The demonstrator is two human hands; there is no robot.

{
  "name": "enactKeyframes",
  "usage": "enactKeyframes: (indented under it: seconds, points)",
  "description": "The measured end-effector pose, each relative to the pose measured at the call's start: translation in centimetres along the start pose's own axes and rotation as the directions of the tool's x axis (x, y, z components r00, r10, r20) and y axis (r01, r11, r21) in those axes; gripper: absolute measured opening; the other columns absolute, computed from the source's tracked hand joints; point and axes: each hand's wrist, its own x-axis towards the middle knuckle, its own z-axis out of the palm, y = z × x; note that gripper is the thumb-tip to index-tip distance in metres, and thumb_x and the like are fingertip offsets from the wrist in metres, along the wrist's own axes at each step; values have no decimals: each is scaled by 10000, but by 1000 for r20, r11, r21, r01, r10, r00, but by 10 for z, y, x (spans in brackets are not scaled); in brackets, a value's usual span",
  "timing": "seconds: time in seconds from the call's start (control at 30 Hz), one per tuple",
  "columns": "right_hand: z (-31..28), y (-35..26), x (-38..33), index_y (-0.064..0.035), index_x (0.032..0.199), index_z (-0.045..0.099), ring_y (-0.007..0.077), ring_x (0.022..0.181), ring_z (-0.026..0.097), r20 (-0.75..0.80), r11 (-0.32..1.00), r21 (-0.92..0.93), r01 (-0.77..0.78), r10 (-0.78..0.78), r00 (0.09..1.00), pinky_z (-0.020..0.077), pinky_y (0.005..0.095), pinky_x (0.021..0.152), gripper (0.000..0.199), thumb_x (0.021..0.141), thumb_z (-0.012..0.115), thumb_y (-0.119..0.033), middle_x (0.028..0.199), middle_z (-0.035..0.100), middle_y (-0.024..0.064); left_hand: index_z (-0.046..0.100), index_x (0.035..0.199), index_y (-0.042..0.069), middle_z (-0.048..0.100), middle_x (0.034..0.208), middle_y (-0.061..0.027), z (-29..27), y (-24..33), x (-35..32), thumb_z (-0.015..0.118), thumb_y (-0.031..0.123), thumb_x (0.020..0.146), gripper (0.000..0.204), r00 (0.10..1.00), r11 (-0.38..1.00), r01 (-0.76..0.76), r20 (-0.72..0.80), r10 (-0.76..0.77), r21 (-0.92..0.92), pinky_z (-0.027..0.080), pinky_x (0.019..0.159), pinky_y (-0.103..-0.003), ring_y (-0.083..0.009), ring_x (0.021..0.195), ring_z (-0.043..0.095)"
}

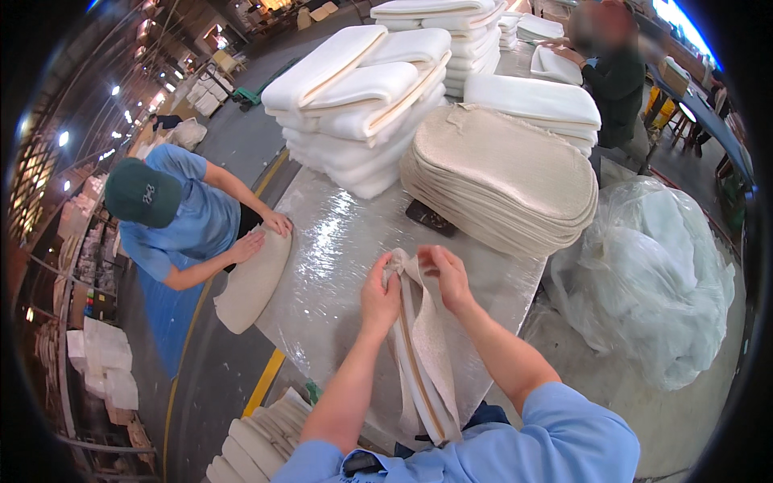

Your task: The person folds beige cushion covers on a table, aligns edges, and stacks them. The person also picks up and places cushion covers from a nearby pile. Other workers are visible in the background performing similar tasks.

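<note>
Since our left hand (380, 298) is pinching the bunched far end of the beige cover (440, 354), that's the side with a sure grip for us. Our right hand (447, 278) is just beside that same end, fingers curled, but we honestly can't make out whether it's got any cloth. The cover lies over the near part of the worktop (322, 282), long axis running from the bunched end back toward us, a white strip (409, 358) showing down its length. Beyond our hands there's a beige stack (515, 161).
</note>
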Motion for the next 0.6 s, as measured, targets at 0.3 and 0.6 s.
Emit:
enactKeyframes:
  seconds: [0.3,0.6]
  points:
    - [11,18,70,-41,1230,743,121,1049,606,501,984,-157,82,8,866,482,292,941,297,1110,590,-266,1118,706,22,679,1204,5,726,1130,-206,2,-3,-4,691,169,977,280,990,992,103,-109,-94,75,546,918,-425,-367,1045,715]
    - [21,24,69,-43,1033,690,128,885,558,513,934,-319,163,25,858,479,310,813,386,1131,489,-357,906,628,28,728,1047,0,746,987,-140,5,-15,-7,717,130,972,150,983,992,122,-133,-126,-39,552,812,-342,-216,876,713]
